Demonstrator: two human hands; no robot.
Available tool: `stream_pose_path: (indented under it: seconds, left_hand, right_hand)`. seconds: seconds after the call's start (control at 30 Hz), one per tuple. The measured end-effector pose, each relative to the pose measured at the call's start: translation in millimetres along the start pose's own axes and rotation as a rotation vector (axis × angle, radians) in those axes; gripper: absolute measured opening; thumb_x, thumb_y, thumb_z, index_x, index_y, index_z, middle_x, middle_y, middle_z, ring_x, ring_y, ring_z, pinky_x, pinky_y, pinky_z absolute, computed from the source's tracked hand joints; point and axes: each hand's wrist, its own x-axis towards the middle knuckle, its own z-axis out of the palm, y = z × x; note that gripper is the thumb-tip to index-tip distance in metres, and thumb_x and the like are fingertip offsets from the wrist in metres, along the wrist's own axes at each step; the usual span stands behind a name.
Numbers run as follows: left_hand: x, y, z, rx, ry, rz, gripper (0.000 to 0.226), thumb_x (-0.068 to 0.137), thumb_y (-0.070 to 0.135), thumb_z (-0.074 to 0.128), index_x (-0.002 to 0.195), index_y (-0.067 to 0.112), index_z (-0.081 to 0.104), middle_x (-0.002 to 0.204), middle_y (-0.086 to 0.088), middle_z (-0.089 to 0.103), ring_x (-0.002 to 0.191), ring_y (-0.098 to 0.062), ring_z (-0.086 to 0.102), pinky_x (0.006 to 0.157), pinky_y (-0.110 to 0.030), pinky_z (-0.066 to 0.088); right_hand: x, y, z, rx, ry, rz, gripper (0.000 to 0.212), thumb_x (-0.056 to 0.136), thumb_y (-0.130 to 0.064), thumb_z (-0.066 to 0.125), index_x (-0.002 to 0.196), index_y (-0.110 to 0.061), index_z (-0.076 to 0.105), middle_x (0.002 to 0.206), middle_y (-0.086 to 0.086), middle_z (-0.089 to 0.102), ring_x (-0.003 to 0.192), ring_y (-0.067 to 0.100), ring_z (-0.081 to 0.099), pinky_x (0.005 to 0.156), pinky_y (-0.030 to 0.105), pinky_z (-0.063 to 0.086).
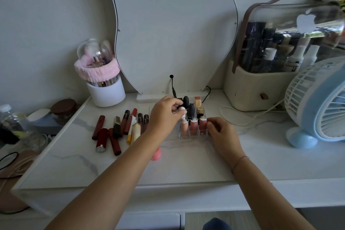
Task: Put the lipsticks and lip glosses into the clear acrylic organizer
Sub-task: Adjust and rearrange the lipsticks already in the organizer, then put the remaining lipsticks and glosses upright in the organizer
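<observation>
The clear acrylic organizer [193, 133] stood on the white table [186, 164], just in front of the mirror base [149, 97], and it was already partly filled. Three pink lip glosses [194, 127] stood upright in its near row. Behind them were two black bullet-shaped lipsticks [190, 111] and two gold-cased ones [199, 110] toward the far right.

The left hand [164, 117] was over the organizer's left side, its grip closed on a white-capped tube [182, 110] held upright above what looked like a middle-row slot on the left. Whether the tube had already touched down in its compartment could not be told, since the fingers hid its base. The right hand [222, 134] rested against the organizer's near right corner, fingers curled and touching the wall, apparently steadying it; it held no item.

A good share of the work remained. To the left of the organizer a loose cluster [119, 129] lay flat on the table: several dark red tubes, a few glosses with black caps, one with a gold cap, a yellow-tipped stick and a cream-coloured tube. A pink tube [156, 154] lay nearer, partly hidden under the left forearm. Judged from this, roughly seven or eight items were in place and about a dozen still waited, so the task seemed a little under halfway done. How many slots stayed free could not be seen.
</observation>
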Motion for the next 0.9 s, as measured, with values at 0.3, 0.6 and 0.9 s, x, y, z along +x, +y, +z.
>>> stream_pose_path:
  seconds: [0.3,0.6,0.9]
  left_hand:
    - [-14,-4,-30,0.025,0.038,0.027,0.022,0.076,0.019,0.075,0.096,0.012,0.070,0.092,0.000,0.066,0.076,-0.015,0.061,0.073,-0.029,0.051]
    - [-77,-72,-128,0.157,0.172,-0.173,0.016,0.080,0.020,0.071,0.096,0.019,0.071,0.095,0.007,0.066,0.091,-0.009,0.059,0.078,-0.020,0.042]
    - [-41,-137,-165,0.259,0.172,-0.627,0.026,0.082,0.028,0.065,0.096,0.007,0.072,0.095,-0.005,0.070,0.091,-0.020,0.062,0.074,-0.028,0.043]
  right_hand:
    - [-2,-2,-2,0.004,-0.005,-0.005,0.020,0.089,-0.018,0.051,0.101,-0.020,0.068,0.084,-0.008,0.066,0.078,0.006,0.059,0.064,0.015,0.042]
    - [-5,-3,-4,-0.001,-0.018,-0.011,0.016,0.090,-0.020,0.052,0.097,-0.028,0.064,0.082,-0.016,0.064,0.075,-0.003,0.057,0.057,0.008,0.036]
    - [-6,-4,-4,-0.037,-0.018,-0.014,0.017,0.092,-0.020,0.052,0.103,-0.023,0.065,0.083,-0.007,0.065,0.078,0.007,0.058,0.061,0.022,0.040]
